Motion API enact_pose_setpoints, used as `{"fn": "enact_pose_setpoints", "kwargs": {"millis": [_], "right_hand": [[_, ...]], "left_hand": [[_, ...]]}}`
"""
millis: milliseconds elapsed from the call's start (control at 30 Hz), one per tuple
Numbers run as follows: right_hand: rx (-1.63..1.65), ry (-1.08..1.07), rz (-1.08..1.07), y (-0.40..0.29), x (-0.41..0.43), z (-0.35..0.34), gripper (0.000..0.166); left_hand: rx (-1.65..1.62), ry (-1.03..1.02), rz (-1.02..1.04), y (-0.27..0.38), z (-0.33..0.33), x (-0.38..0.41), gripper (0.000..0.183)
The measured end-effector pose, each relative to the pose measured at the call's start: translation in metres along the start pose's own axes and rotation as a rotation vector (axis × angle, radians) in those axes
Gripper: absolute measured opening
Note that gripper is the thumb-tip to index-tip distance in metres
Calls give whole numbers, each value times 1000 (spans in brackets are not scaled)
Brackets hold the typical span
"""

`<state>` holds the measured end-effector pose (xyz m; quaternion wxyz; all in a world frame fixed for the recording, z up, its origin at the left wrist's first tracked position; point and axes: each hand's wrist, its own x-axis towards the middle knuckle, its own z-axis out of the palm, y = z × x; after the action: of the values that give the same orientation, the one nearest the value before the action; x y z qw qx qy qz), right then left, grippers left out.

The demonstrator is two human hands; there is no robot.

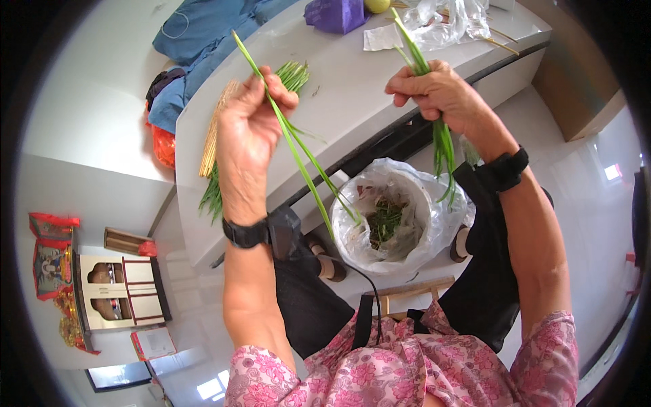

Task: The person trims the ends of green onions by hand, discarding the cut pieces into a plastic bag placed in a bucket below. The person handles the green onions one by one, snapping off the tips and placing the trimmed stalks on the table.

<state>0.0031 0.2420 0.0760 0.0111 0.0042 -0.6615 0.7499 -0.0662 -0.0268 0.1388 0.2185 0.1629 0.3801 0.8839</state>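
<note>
Between the thumb and fingers of my left hand (254,114) is a long green stalk (300,163), probably a chive, its split leaves hanging toward the bin. My right hand (432,94) grips a small bunch of similar green stalks (443,152), with pale ends pointing up and leaf tips down. Below and between both hands stands a round bin (351,249) lined with clear plastic, holding green and brown plant scraps (385,219). Behind my left hand, a larger bundle of green stalks (294,76) lies on the white table, partly hidden by my hand and wrist.
A bundle of straw-coloured sticks (211,147) lies on the white table (351,81). At its far side are a purple bag (335,15), a yellow round object (377,5) and clear plastic bags (447,23). Blue cloth (203,35) sits along the left edge; a cardboard box (574,76) stands right.
</note>
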Motion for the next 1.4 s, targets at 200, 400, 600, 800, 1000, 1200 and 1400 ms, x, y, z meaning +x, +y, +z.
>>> {"fn": "enact_pose_setpoints", "kwargs": {"millis": [200, 400, 600, 800, 1000, 1200, 1400], "right_hand": [[246, -49, 116, 4, -1, 32, 16], [383, -93, 95, 13, -1, 50, 17], [378, -114, 133, 23, 1, 55, 16], [336, -131, 139, 28, 4, 64, 13], [361, -125, 180, 36, 4, 62, 12], [190, -193, 263, 24, -6, 68, 16], [87, -215, 291, 35, -11, 67, 18]], "left_hand": [[79, 36, -50, -61, -7, -18, 17], [166, 75, -129, -87, -18, -30, 20], [268, 141, -125, -91, -16, -35, 18], [285, 167, -177, -91, -22, -41, 17], [589, 160, -112, -84, -20, -44, 21], [722, 179, 8, -72, -28, -37, 27], [737, 168, -25, -75, -22, -36, 20]]}}
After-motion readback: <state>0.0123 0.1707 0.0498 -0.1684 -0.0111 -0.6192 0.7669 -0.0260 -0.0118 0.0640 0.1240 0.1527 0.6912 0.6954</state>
